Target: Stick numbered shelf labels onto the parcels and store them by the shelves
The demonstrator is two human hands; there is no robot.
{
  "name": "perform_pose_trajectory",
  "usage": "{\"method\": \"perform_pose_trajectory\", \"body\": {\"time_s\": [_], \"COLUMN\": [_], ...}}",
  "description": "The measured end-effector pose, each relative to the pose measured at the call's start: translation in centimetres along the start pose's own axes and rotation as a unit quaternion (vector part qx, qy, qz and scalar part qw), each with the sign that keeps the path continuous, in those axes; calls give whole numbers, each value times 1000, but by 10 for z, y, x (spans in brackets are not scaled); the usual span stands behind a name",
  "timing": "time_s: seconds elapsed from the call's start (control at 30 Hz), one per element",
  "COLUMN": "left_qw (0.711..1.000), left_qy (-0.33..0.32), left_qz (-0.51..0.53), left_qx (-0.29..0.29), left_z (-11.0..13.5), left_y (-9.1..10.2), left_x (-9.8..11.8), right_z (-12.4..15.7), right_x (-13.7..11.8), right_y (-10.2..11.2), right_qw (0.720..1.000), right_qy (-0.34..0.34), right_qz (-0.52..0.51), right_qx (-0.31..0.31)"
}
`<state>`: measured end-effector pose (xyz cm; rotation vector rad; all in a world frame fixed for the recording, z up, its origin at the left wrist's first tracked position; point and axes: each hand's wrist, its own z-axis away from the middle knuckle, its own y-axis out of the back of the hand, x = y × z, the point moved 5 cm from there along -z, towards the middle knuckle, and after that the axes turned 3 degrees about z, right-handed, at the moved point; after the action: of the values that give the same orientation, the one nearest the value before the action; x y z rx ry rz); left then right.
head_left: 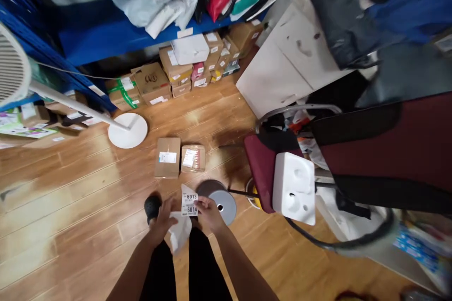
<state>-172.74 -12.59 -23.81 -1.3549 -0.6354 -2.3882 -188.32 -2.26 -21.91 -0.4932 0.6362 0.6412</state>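
Where the label sheet is showing: it is sitting between the two hands, on the person's side of the brown carton and a little right of it.
Sheet's long axis: running away from the person, roughly toward the carton's side of the floor, with a pointed corner sticking out at the far end.
Nearer hand: the right hand, which is touching the sheet's right edge.
Right grip: narrow, thumb and fingers pinching that edge.
Left grip: the left hand is hovering left of the sheet, nearer the person than the carton, fingers partly spread beside a crumpled white paper; I cannot tell whether it is holding that paper, nor whether the paper is joining onto the sheet.
Printed numbers: "6013" is standing above "6014" on the sheet, both facing the person upright; the smaller print is blurring past reading.
Carton label: a white and blue label is lying flat on top, too small to read.
Taped box: a smaller box is resting just right of the carton, carrying a white label whose writing is not resolving.
Brands: none is reading clearly.
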Motion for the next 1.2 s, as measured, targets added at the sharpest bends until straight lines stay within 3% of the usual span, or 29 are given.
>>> {"method": "perform_pose_trajectory", "body": {"time_s": [0.17, 0.33, 0.43, 0.53, 0.6, 0.67, 1.2], "left_qw": [995, 998, 984, 935, 905, 893, 914], "left_qy": [-74, -22, 66, 159, 175, 175, 151], "left_qz": [-25, 41, 155, 317, 387, 413, 374], "left_qx": [56, 53, 53, 15, 22, 32, 39], "left_z": [-79, -123, -133, -137, -140, -143, -151], "left_y": [3, -1, -4, -14, -18, -19, -19], "left_x": [-12, -51, -75, -88, -88, -88, -88], "right_z": [-71, -118, -131, -137, -138, -140, -147], "right_x": [34, 57, 68, 71, 71, 70, 67], "right_y": [2, 3, 2, 4, 6, 9, 17], "right_qw": [998, 997, 998, 998, 997, 998, 998], "right_qy": [31, 67, 59, 57, 57, 55, 36], "right_qz": [39, 27, 8, -15, -16, -7, 3], "right_qx": [-27, -13, 12, 36, 40, 44, 46]}}
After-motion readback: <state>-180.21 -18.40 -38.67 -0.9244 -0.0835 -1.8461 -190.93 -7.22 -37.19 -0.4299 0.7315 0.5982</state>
